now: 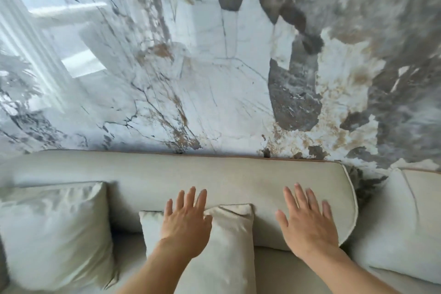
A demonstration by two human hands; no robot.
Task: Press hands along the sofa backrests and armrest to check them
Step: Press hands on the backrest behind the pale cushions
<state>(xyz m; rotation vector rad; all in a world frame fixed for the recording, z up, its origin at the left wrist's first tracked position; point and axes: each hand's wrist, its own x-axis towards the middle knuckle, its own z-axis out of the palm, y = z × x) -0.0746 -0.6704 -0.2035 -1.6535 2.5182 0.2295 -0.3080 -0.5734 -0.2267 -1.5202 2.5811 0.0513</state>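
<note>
A long beige sofa backrest [191, 174] runs across the lower half of the view, against the wall. My left hand [186, 222] lies flat with fingers spread, its palm over the top edge of a small beige cushion [229, 246] and its fingertips on the backrest. My right hand [307, 219] is flat on the backrest near its right end, fingers apart. A second backrest section [401, 217] starts at the right, across a narrow gap. Neither hand holds anything. No armrest is in view.
A larger pale cushion [52, 231] leans on the backrest at the left. A glossy marble wall [214, 67] with grey and brown veins rises directly behind the sofa. The beige seat [286, 270] shows between my forearms.
</note>
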